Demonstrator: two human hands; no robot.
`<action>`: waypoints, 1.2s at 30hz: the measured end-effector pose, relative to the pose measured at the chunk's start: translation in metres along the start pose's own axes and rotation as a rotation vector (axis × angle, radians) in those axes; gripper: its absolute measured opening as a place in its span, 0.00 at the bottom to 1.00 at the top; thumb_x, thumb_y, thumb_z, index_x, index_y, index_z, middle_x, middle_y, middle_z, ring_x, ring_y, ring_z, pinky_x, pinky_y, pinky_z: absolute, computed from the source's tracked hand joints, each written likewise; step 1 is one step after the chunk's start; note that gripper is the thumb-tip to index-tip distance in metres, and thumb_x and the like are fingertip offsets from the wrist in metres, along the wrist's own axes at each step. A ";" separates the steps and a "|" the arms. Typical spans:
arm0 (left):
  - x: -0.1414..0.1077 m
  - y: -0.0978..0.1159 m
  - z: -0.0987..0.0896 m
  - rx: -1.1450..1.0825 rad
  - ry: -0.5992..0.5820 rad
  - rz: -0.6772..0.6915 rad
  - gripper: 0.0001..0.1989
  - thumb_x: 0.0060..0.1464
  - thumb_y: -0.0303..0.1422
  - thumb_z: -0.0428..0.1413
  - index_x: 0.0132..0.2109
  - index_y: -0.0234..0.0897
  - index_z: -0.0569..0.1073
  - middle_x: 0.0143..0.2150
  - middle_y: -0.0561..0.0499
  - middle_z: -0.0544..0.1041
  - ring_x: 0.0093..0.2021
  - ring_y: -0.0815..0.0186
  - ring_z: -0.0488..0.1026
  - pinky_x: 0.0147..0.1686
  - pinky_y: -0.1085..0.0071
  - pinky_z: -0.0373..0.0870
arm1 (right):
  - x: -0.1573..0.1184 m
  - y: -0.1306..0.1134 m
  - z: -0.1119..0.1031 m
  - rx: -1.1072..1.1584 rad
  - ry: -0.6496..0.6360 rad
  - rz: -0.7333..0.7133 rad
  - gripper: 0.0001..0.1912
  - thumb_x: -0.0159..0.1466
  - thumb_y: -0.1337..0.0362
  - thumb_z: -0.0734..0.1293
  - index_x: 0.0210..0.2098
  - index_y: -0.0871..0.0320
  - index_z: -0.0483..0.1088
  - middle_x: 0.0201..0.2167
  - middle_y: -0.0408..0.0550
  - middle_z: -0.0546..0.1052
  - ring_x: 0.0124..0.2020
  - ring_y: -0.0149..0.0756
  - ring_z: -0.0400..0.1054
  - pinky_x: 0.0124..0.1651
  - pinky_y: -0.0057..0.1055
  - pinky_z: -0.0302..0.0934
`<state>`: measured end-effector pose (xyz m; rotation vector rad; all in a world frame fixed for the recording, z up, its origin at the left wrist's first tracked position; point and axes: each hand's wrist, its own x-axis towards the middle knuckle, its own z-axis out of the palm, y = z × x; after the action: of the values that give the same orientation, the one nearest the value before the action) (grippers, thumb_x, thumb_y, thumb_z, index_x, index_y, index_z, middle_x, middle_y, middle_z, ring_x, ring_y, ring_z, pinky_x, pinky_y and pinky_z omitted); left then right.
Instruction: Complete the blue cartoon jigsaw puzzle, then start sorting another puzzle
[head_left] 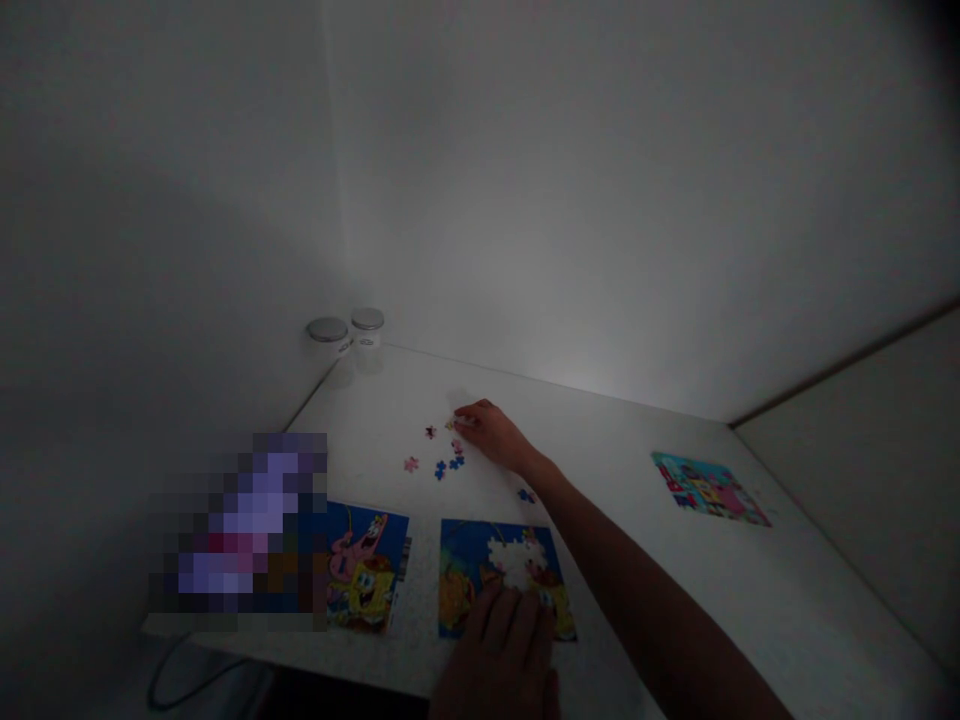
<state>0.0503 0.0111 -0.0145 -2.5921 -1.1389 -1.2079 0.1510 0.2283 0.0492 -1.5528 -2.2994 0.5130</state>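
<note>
My right hand [491, 432] reaches over the far part of the table, its thumb and fingers pinched together at a small yellowish jigsaw piece [450, 426]. Just below it and to its left lie several loose jigsaw pieces [440, 470], some blue, some pink. One dark blue piece [526, 495] sits apart, by my right forearm. My left hand [510, 630] lies flat with fingers extended on the lower part of a partly filled cartoon jigsaw puzzle [457, 540]. A white irregular gap shows in its upper middle. My fingers cover part of the puzzle's bottom edge.
Left of the puzzle lies a cartoon picture card [367, 570], partly covered by a blurred-out patch. Another puzzle picture [712, 488] lies at the right. Two lidded jars [367, 340] stand in the back left corner against the walls. A cable [161, 670] hangs at the front left edge.
</note>
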 end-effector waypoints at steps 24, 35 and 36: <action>0.005 0.004 -0.020 -0.047 -0.155 -0.046 0.16 0.61 0.35 0.46 0.52 0.38 0.72 0.49 0.51 0.75 0.51 0.62 0.68 0.57 0.63 0.62 | 0.011 -0.025 0.001 -0.091 -0.105 -0.051 0.15 0.64 0.58 0.66 0.45 0.62 0.72 0.45 0.57 0.72 0.45 0.40 0.67 0.47 0.33 0.59; 0.011 0.003 -0.031 -0.034 -0.293 -0.008 0.16 0.62 0.32 0.46 0.54 0.36 0.70 0.52 0.48 0.74 0.53 0.59 0.67 0.54 0.59 0.65 | 0.034 -0.036 -0.005 -0.110 -0.331 -0.039 0.10 0.60 0.63 0.68 0.35 0.64 0.76 0.34 0.58 0.77 0.43 0.42 0.68 0.44 0.32 0.59; 0.011 0.004 -0.030 -0.030 -0.292 -0.008 0.16 0.62 0.32 0.46 0.54 0.36 0.70 0.52 0.48 0.74 0.53 0.59 0.67 0.54 0.59 0.65 | 0.035 -0.037 -0.007 -0.096 -0.353 -0.036 0.09 0.60 0.64 0.68 0.34 0.64 0.76 0.32 0.57 0.77 0.41 0.42 0.69 0.43 0.32 0.60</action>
<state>0.0377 0.0046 0.0148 -2.8588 -1.1838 -0.8718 0.1111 0.2487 0.0745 -1.5646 -2.6431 0.7274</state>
